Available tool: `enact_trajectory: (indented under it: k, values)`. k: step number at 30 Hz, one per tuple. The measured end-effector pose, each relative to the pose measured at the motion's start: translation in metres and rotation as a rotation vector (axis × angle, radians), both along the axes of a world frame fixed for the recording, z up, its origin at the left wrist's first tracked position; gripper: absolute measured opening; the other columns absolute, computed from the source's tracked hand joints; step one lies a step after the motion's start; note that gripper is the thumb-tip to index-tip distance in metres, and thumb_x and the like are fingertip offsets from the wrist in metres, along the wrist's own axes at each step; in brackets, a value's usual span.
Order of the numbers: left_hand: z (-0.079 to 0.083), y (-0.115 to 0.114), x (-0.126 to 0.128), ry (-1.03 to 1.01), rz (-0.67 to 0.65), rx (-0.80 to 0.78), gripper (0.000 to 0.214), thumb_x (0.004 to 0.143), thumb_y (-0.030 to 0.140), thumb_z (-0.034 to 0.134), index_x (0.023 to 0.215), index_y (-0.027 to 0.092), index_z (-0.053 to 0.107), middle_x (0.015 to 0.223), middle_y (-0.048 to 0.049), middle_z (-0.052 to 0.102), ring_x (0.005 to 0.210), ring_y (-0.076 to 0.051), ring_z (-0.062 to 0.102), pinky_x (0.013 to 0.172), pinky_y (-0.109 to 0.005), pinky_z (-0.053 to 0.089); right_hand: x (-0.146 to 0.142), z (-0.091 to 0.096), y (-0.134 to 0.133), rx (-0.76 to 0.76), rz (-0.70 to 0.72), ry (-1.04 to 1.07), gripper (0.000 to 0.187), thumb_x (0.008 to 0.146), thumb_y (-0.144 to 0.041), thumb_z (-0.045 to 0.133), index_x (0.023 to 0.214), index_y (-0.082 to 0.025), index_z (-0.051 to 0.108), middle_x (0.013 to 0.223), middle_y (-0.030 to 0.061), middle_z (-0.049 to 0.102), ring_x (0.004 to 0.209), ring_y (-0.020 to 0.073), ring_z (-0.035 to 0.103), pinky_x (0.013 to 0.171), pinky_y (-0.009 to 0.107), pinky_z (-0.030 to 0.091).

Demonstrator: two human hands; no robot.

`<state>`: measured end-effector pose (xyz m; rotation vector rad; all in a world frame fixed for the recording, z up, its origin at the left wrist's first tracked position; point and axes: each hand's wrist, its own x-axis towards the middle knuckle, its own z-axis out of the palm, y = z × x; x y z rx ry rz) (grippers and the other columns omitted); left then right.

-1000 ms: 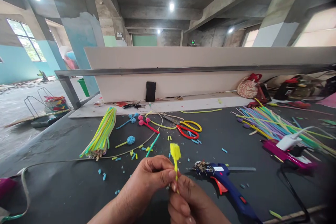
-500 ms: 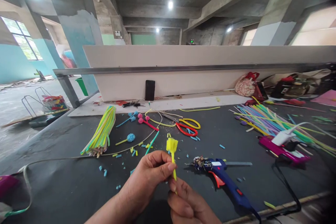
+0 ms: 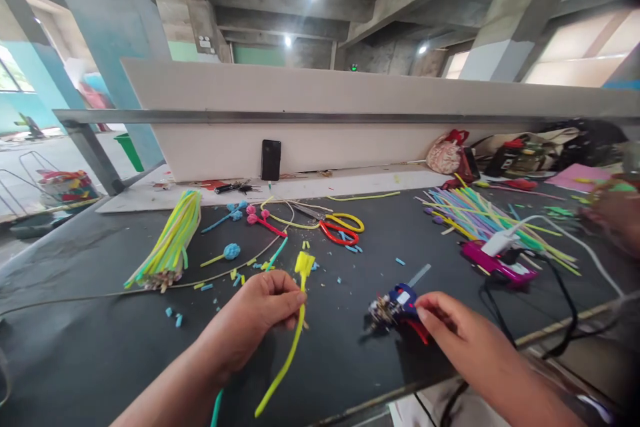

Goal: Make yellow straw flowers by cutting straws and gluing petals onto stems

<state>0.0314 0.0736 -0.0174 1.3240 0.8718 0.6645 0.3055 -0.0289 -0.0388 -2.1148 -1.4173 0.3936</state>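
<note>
Bundle of yellow and green fuzzy stems (image 3: 173, 233), lying on the black tabletop (image 3: 100, 340). Blue nubbly ball on a yellow-green stem (image 3: 231, 251), near it. Left hand (image 3: 260, 307): thumb and fingers clamped on a bright yellow fuzzy stem with blocky, flared tip (image 3: 297, 340), tip upward, tail trailing lower left. Scissors with one red and one yellow handle (image 3: 340, 230), beyond. Dark blue glue gun with red trigger (image 3: 404, 297), nozzle leftward. Right hand (image 3: 460, 332): closed on its handle end, largely hiding it. Magenta power strip (image 3: 477, 259), white plug attached.

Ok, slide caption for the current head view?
Left hand pinches a yellow stem, right hand at the blue glue gun, over a dark tabletop.
</note>
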Motion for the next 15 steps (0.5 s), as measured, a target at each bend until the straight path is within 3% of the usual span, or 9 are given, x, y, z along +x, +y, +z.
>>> enact_trajectory:
  k: [6,11,15]
  values:
    - [0.001,0.000,-0.004,0.059,-0.035,-0.013,0.025,0.074,0.033,0.060,0.061,0.015,0.049,0.047,0.0059,0.047,0.042,-0.004,0.034,0.043,-0.017,0.021,0.021,0.007,-0.008,0.098,-0.010,-0.097,0.021,0.076,-0.025,0.039,0.091,-0.021,0.053,0.086,0.0062,0.066,0.082,0.0212,0.062,0.075,0.033,0.047]
    - [-0.001,0.003,-0.007,0.036,-0.057,-0.028,0.025,0.074,0.033,0.060,0.062,0.015,0.049,0.048,0.0061,0.047,0.043,-0.003,0.035,0.043,-0.016,0.022,0.036,0.013,-0.018,-0.110,0.065,-0.167,0.026,0.066,-0.025,0.051,0.091,-0.021,0.056,0.094,0.0067,0.066,0.087,0.0225,0.061,0.076,0.032,0.047]
    - [-0.002,0.002,-0.006,0.035,-0.042,-0.015,0.022,0.072,0.030,0.062,0.061,0.015,0.050,0.048,0.0056,0.048,0.042,-0.003,0.037,0.042,-0.016,0.023,0.043,0.001,-0.012,-0.141,0.127,-0.225,0.031,0.055,-0.015,0.049,0.082,-0.022,0.062,0.086,0.0053,0.070,0.082,0.0237,0.064,0.073,0.031,0.048]
